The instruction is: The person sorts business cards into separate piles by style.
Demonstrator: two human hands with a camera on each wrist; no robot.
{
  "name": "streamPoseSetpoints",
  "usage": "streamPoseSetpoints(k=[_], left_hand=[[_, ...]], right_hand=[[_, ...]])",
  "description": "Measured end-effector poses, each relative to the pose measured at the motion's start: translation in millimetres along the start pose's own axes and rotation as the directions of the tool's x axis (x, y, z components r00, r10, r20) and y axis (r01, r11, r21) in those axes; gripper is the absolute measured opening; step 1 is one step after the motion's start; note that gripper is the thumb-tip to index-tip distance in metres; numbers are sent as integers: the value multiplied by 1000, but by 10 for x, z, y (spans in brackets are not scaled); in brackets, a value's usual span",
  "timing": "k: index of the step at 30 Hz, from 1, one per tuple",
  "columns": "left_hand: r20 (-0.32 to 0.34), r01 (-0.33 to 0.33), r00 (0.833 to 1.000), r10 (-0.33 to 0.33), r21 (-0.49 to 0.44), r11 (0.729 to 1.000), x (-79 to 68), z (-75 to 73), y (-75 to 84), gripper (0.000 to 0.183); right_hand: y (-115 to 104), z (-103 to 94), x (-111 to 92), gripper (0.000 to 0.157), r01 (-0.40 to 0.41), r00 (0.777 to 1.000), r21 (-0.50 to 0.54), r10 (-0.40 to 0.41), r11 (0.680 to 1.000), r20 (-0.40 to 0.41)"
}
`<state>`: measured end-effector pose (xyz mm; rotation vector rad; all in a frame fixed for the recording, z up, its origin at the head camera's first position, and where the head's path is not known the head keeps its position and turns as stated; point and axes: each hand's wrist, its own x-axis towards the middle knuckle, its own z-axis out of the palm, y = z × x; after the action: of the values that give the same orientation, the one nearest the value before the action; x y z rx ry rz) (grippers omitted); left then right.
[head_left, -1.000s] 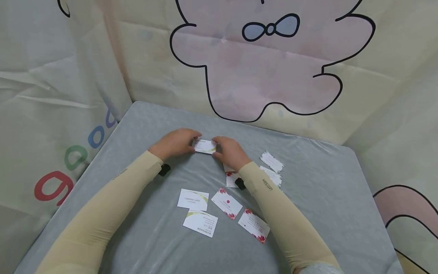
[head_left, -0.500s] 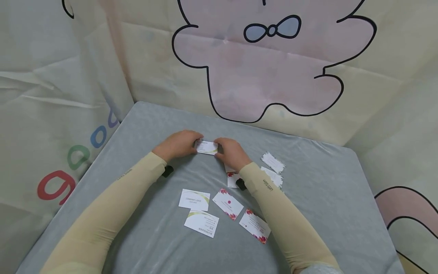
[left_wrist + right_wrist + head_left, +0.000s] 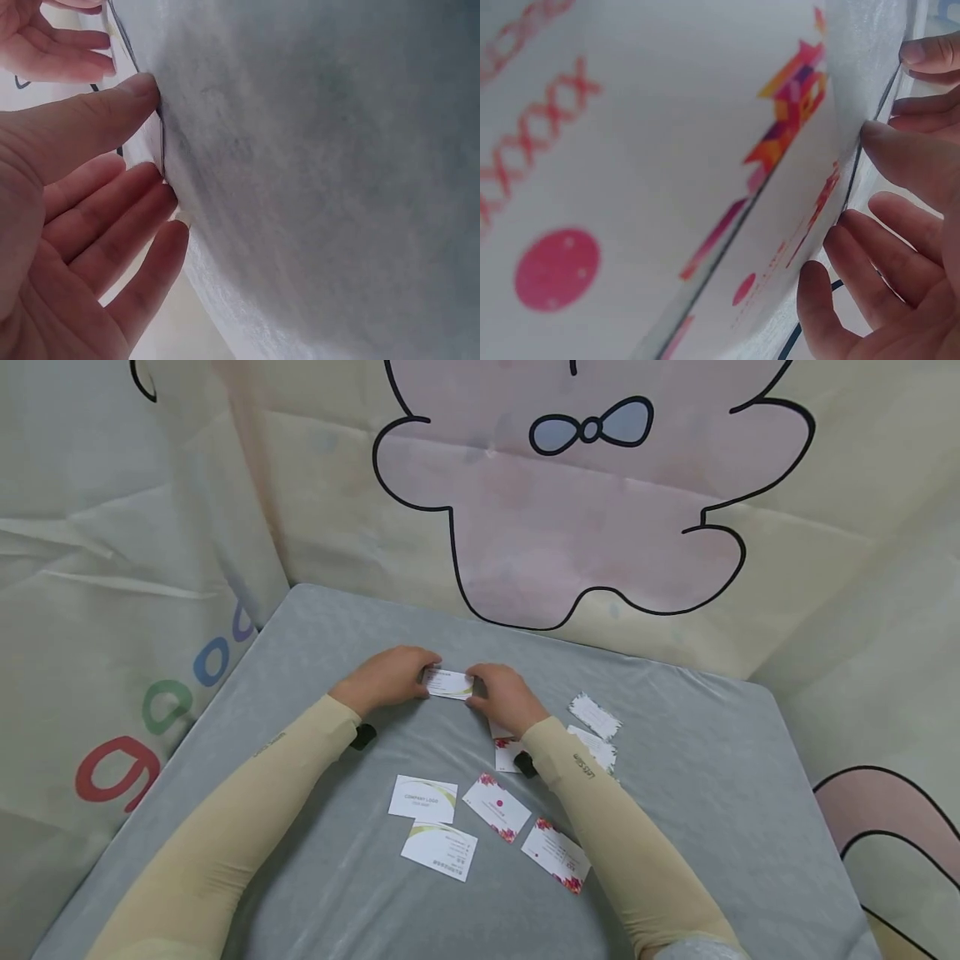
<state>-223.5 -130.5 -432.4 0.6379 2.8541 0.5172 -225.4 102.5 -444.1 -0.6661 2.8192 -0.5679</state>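
A white business card (image 3: 448, 683) with a yellow-green curve and small print is held between both hands near the back of the table. My left hand (image 3: 386, 677) pinches its left end, thumb on the near edge and fingers on the far edge. The right hand (image 3: 506, 695) grips the opposite end the same way. From the left wrist, the card (image 3: 154, 135) shows almost edge-on between the thumb and fingertips. Below the right hand lie red-flowered business cards (image 3: 507, 755), partly covered by the hand and forearm; their print (image 3: 555, 270) fills much of the right wrist view.
Toward the front lie a "COMPANY LOGO" card (image 3: 423, 797), a matching card (image 3: 440, 850) touching it, and two red-flowered cards, one left (image 3: 497, 807), one right (image 3: 557, 855). Leaf-edged cards (image 3: 595, 716) sit right of the right hand. A printed cloth (image 3: 570, 527) hangs behind the grey table (image 3: 720, 793).
Both hands keep hold of the business card in nearly the same place, tipping it slightly. The loose cards have not moved; the whole view shifts a little with the head.
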Motion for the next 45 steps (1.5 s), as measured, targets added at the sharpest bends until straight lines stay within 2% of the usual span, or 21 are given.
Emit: streamPoseSetpoints(k=[3,6,10,15,18,20,27,31,38,45], left_hand=[[-15,-11,1000,12,30,999,-57,9,22,61],[-42,-43,998,46,54,998,-203,7,94,66],[-61,-97,993,98,24,995,-595,-7,225,71],[-9,-157,988,156,-49,986,-1150,46,361,69],[17,-187,982,189,-57,981,-1362,123,415,70],[14,-197,980,198,-49,979,-1447,180,440,69],[-2,-194,981,194,-23,981,-1549,320,510,68],[-11,-188,982,188,-15,982,-1557,333,544,66],[-30,-175,984,175,-8,984,-1563,376,526,62],[-63,-185,981,184,-6,983,-1588,394,514,59]], right_hand=[[16,2,-37,49,14,1000,2,-14,1000,-3],[17,-16,-154,50,48,999,-6,-48,999,-18],[-81,-30,-487,49,158,986,-57,-161,986,-47],[-343,17,-1040,48,334,939,-121,-341,935,-47],[-475,88,-1284,48,385,919,-142,-393,912,-31],[-529,154,-1379,49,396,914,-161,-405,904,-25],[-585,301,-1482,50,379,921,-207,-390,902,-12],[-581,317,-1502,48,377,921,-230,-390,897,-9],[-573,348,-1505,46,350,933,-230,-359,908,5],[-569,363,-1499,46,343,936,-221,-352,913,-3]])
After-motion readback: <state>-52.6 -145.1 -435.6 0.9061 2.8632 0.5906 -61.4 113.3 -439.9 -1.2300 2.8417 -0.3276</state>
